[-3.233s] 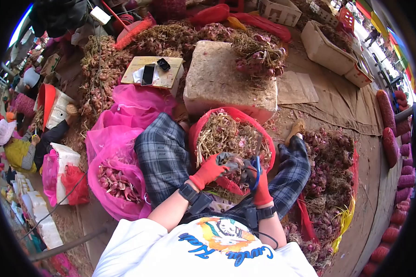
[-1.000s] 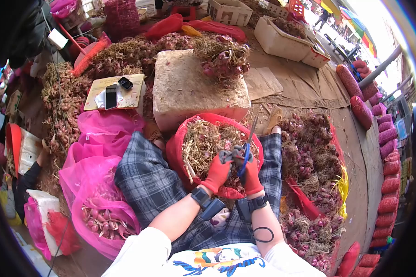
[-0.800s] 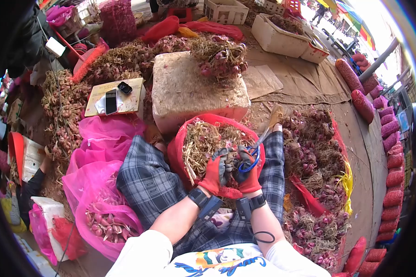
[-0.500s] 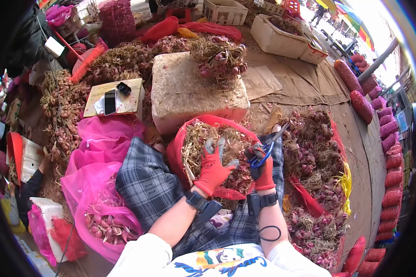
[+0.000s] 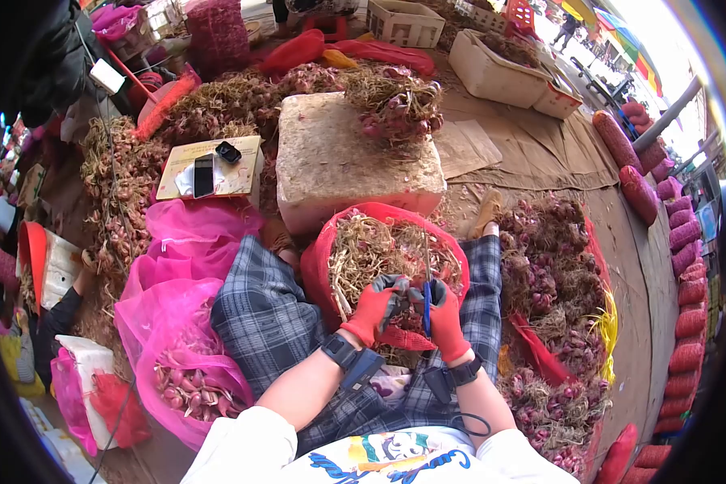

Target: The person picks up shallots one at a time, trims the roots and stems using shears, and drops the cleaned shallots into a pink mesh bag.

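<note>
Red-gloved, both of them: left hand (image 5: 373, 306) and right hand (image 5: 445, 316), close together over the near rim of the red mesh bag (image 5: 319, 254), set between plaid-trousered legs (image 5: 270, 306). On the left, fingers curled and drawn narrow towards the right hand; cannot tell from this view about any bulb or stem between the tips. On the right, fingers wrapped around the blue handles of the scissors (image 5: 427, 310), with blades towards 12 o'clock, above the dry stalks (image 5: 363, 258) in the bag.

For clean work here, as a judgement: draw the left fingertips back from the blade line before closing the scissors, pinch firmly but without crushing, and turn the wrist rather than reach across. Work low over the bag, well inside the rim, away from the mesh.

From the red bag, at 12 o'clock, a foam box (image 5: 351, 157) with a bundle of bulbs (image 5: 402, 106) on top; at 10, a phone (image 5: 204, 176) on a yellowish carton (image 5: 239, 179); between 8 and 9, a pink mesh bag (image 5: 137, 323) with loose purplish bulbs (image 5: 198, 393) inside; around 3 to 4, a spread of rooty bulbs (image 5: 540, 282).
</note>
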Tool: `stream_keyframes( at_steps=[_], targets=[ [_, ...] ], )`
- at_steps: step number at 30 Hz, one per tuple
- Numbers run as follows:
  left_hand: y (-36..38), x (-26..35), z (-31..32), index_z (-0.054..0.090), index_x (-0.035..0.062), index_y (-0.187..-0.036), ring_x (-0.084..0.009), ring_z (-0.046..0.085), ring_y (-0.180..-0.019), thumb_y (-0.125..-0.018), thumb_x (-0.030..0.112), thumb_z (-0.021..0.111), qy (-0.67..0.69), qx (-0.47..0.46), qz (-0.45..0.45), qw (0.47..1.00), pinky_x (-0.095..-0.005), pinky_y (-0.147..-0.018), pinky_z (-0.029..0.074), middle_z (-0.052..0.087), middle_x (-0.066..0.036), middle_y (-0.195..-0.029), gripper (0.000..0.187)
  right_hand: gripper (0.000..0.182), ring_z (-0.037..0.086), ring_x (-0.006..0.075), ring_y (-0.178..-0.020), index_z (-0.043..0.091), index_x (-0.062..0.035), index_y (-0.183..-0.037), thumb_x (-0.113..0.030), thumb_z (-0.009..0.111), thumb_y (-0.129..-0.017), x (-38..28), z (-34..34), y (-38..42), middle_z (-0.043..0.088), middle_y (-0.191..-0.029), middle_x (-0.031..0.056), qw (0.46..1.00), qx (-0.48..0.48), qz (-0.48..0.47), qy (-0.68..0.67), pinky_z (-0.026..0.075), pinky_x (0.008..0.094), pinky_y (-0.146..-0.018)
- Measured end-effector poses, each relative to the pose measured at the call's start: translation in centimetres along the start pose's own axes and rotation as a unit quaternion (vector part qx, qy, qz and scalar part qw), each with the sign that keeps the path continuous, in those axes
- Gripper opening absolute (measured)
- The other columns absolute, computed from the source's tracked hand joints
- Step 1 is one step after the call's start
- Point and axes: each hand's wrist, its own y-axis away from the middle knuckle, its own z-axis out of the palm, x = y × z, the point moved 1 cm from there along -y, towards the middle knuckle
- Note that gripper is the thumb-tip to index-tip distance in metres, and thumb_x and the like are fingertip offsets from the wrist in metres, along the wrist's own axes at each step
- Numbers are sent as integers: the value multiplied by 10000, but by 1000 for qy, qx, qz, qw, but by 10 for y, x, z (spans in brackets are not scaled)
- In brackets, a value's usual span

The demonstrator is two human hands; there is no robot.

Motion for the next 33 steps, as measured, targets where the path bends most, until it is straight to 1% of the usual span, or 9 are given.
stream_keyframes(
  at_steps=[7, 8, 13, 14, 16, 18, 24, 31, 33],
  targets=[
    [25, 50, 10, 593, 95, -996, -49, 515, -690, -954, 254, 536, -181, -70, -106, 975, -188, -633, 433, 580, 39, -852, 173, 217, 561, 75, -721, 585, -8, -965, -108, 695, -806, 7, -1, -6, 609, -833, 6, 974, -32, 91, -204, 456, 224, -636],
    [23, 49, 2, 570, 98, -1034, -50, 501, -691, -961, 289, 520, -243, -142, -21, 959, -181, -627, 419, 546, 45, -845, 210, 210, 559, 76, -710, 582, -12, -957, -110, 692, -807, 4, 1, -10, 605, -824, 5, 975, -38, 87, -199, 456, 224, -628],
    [26, 77, 15, 528, 89, -1108, -77, 536, -778, -963, 242, 512, -156, -61, -123, 978, -204, -650, 462, 562, 11, -960, 212, 193, 565, 92, -631, 586, -24, -936, -152, 672, -819, -12, 6, -16, 586, -776, 21, 935, -83, 118, -323, 453, 232, -563],
    [23, 72, 14, 534, 87, -1100, -87, 546, -785, -959, 234, 518, -104, -46, -114, 987, -210, -656, 473, 566, 1, -981, 204, 228, 586, 135, -667, 582, -27, -935, -207, 667, -825, 6, 1, -20, 577, -753, 42, 933, -55, 175, -308, 476, 285, -609],
    [15, 56, -4, 556, 78, -1081, -126, 574, -809, -937, 238, 554, 69, -45, -100, 992, -236, -680, 507, 586, -38, -1033, 216, 291, 600, 187, -724, 579, -35, -951, -274, 676, -816, 11, -10, -16, 586, -781, 72, 999, -27, 21, -34, 481, 328, -665],
    [11, 39, -23, 564, 78, -1082, -131, 573, -816, -931, 241, 561, 121, -17, -91, 988, -245, -687, 512, 587, -50, -1044, 222, 419, 603, 294, -862, 578, -50, -1002, -394, 687, -788, -3, -27, -3, 606, -897, 128, 958, -7, -47, 283, 471, 389, -767],
    [17, 55, -5, 590, 87, -1052, -142, 572, -842, -929, 241, 563, 218, 4, -109, 970, -245, -716, 519, 591, -83, -1073, 199, 503, 602, 331, -893, 578, -56, -1030, -450, 707, -747, -6, -57, 48, 607, -968, 142, 922, -43, -28, 384, 479, 406, -752],
    [19, 34, -17, 575, 121, -1037, -131, 568, -821, -925, 229, 575, 88, -29, -8, 996, -251, -700, 508, 584, -3, -1008, 155, 515, 601, 339, -863, 579, -64, -1001, -497, 696, -747, -9, -37, 36, 594, -939, 148, 921, -65, -48, 381, 479, 418, -722],
    [23, 40, -14, 558, 100, -994, -126, 565, -803, -939, 181, 544, 96, 1, -80, 992, -264, -723, 500, 557, 15, -910, 98, 506, 599, 343, -841, 573, -70, -964, -514, 685, -749, -4, -32, 34, 589, -922, 145, 918, -58, -61, 388, 476, 423, -701]
  ],
)
